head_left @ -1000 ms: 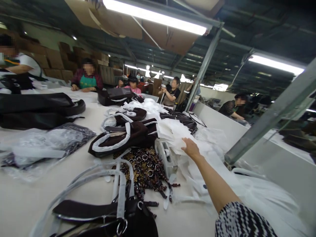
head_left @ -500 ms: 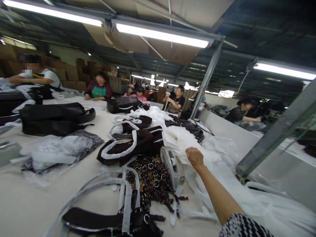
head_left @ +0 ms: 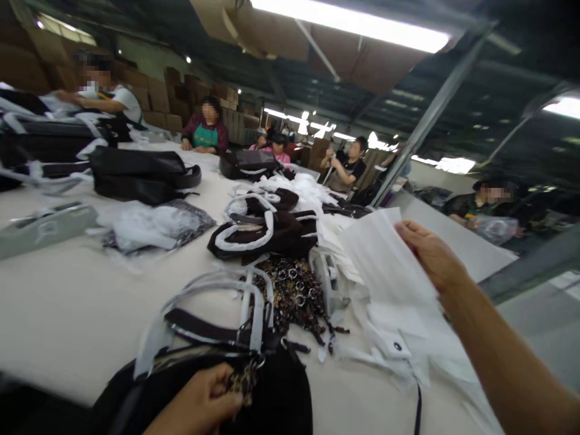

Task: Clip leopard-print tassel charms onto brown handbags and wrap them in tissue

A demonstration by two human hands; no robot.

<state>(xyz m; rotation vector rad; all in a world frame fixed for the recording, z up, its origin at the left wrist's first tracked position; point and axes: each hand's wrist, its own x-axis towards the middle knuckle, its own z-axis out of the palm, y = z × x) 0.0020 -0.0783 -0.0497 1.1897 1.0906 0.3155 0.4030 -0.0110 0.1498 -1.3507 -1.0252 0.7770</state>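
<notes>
My left hand is closed on a brown and gold charm, which hangs by a metal ring against a dark handbag. The bag's handles stand up in pale wrapping. My right hand pinches the upper edge of a thin white sheet and holds it raised above a pile of similar white sheets. Between the hands lies a heap of brown charms with metal rings. A white tag with a dark round dot rests below the sheet.
Beyond the charms are more dark bags with wrapped handles. A grey container stands beside the heap. Plastic-wrapped goods and a grey-green box lie left. A slanted metal post rises at right. Several co-workers are around.
My right hand has lifted a white sheet off the pile. My left hand has come into view with the charm. The view has shifted, showing more of the near handbag.
</notes>
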